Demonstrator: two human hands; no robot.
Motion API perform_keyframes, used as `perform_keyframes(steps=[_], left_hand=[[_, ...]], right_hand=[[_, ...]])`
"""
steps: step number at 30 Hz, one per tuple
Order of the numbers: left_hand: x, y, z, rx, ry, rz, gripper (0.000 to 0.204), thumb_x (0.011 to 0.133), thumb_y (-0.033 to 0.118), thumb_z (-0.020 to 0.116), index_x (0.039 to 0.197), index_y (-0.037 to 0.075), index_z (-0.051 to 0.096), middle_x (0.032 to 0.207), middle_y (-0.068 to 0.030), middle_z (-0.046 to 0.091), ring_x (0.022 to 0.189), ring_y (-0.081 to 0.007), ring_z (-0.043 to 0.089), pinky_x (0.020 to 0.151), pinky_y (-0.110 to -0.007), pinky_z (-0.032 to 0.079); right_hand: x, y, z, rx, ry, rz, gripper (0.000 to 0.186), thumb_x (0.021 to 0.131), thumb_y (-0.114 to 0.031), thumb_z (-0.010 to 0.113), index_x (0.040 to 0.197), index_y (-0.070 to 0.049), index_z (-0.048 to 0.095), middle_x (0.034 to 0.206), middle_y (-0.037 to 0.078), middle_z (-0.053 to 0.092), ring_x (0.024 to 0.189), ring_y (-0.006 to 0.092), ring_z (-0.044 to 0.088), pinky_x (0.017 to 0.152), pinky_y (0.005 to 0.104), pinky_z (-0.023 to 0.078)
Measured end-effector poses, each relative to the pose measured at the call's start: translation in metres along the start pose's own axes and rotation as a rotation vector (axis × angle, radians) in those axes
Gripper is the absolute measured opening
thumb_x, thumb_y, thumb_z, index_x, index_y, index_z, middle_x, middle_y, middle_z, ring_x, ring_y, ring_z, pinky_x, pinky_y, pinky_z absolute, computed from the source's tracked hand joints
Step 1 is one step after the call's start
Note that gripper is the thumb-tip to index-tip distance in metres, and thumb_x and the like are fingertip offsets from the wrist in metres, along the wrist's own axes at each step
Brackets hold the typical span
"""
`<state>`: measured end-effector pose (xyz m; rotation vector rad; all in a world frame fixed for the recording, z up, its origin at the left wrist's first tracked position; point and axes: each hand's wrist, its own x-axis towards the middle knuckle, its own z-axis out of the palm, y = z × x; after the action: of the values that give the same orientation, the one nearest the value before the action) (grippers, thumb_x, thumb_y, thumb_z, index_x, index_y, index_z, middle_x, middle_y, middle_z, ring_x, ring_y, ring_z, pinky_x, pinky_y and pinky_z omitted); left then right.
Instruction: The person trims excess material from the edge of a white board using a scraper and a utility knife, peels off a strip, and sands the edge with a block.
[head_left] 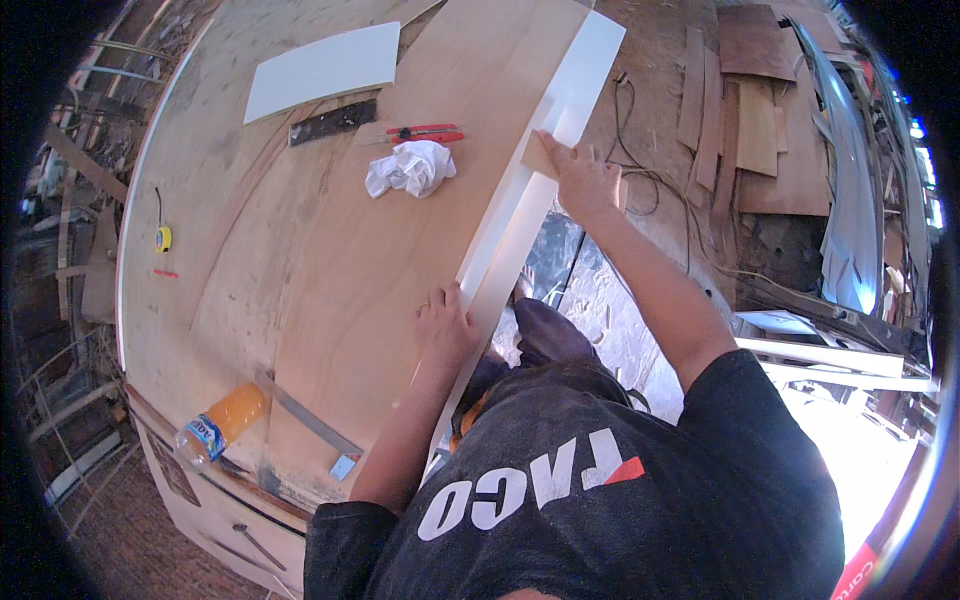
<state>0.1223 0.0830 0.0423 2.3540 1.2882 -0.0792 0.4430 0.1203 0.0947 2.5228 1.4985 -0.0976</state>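
Observation:
A long white strip (512, 235) lies along the right edge of the plywood sheet (370, 260). My right hand (588, 185) grips a small tan wooden block (540, 156) and holds it against the strip's upper half. Further down, my left hand (445, 325) lies on the plywood with its fingers stretched out, touching the strip's edge. Left of the strip are a crumpled white cloth (412, 168), a red utility knife (430, 133) and a dark flat bar (333, 122). A white curved panel (322, 72) sits beyond them.
On the worktable lie a yellow tape measure (163, 239), a bottle of orange liquid (225, 420) on its side and a metal square (310, 418). A hammer (258, 545) is by the near left edge. Cable (655, 175) and wood offcuts (755, 130) cover the floor at right.

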Motion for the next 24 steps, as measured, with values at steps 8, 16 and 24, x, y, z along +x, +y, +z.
perform_keyframes(steps=[8,16,24], left_hand=[[0.002,0.010,-0.012,0.024,-0.033,-0.033,0.059,0.084,0.020,0.074,0.139,0.005,0.059,0.123,-0.0185,0.064,0.115,-0.0374,0.066,0.097,-0.054,0.047],[0.003,0.006,-0.012,0.090,-0.040,-0.056,0.058,0.085,0.023,0.074,0.139,0.007,0.059,0.122,-0.0176,0.064,0.115,-0.0360,0.066,0.100,-0.055,0.046],[0.003,0.012,-0.009,0.087,-0.043,-0.059,0.057,0.088,0.026,0.072,0.140,0.009,0.057,0.123,-0.0161,0.065,0.113,-0.0349,0.068,0.098,-0.055,0.045]], right_hand=[[0.084,0.070,-0.010,0.093,-0.008,0.117,0.073,0.100,-0.015,0.057,0.165,-0.040,0.034,0.135,0.019,0.059,0.131,0.0405,0.060,0.102,0.0630,0.051],[-0.077,-0.051,-0.009,0.169,-0.069,-0.428,0.056,0.093,-0.022,0.063,0.148,-0.025,0.055,0.124,0.016,0.065,0.109,0.0309,0.069,0.087,0.0542,0.054],[-0.033,-0.015,-0.001,0.085,-0.036,-0.177,0.070,0.100,-0.021,0.059,0.163,-0.038,0.037,0.132,0.016,0.057,0.120,0.0350,0.064,0.090,0.0580,0.052]])
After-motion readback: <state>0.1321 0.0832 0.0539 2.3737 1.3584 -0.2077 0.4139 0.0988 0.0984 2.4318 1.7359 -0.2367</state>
